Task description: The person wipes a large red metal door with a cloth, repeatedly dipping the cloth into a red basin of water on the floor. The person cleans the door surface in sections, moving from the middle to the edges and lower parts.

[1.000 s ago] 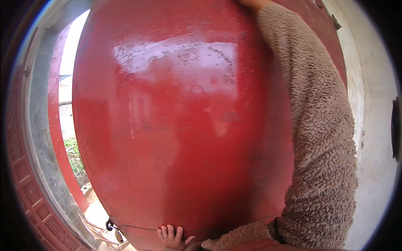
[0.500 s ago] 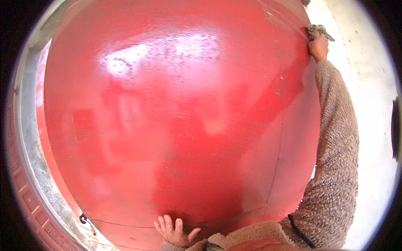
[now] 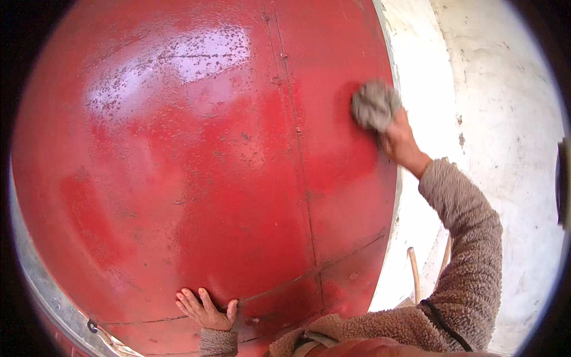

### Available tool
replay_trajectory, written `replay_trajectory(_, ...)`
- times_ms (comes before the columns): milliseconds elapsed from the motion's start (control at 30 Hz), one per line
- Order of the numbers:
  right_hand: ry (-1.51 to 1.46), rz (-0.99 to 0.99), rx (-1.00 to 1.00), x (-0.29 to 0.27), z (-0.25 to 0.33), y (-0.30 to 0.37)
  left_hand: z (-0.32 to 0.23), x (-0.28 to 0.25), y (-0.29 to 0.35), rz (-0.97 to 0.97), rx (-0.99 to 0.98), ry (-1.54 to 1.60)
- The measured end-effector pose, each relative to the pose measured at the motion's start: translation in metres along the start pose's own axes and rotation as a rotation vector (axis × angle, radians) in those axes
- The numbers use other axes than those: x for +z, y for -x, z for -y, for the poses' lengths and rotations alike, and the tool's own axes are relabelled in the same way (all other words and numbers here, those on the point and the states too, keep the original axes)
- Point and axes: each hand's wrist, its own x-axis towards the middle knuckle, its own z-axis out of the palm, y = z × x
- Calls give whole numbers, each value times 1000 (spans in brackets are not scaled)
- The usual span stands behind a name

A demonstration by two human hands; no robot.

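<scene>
Grey rag bunched in right hand, grip pinched around it, pressed on red metal door near its right edge. White wall just beyond. Left hand flat, fingers spread, near bottom seam.

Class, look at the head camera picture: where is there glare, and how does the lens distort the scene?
Head view: glare whitens the upper left of the red metal door; the fisheye lens bulges the door and bends its seams; corners are black; the right hand with its grey cloth looks sharp.
</scene>
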Motion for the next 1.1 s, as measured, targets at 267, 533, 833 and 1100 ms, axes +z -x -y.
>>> replay_trajectory(267,259,-401,497,22,-197,-176,-11,-1,-8,-13,-46,28)
replay_trajectory(533,21,-519,-185,44,8,-319,-1,-4,2,27,-63,-10)
replay_trajectory(833,320,-272,398,24,-158,-271,-2,5,4,25,-61,42)
replay_trajectory(1100,282,-365,339,43,-106,-349,-6,11,15,73,-89,61)
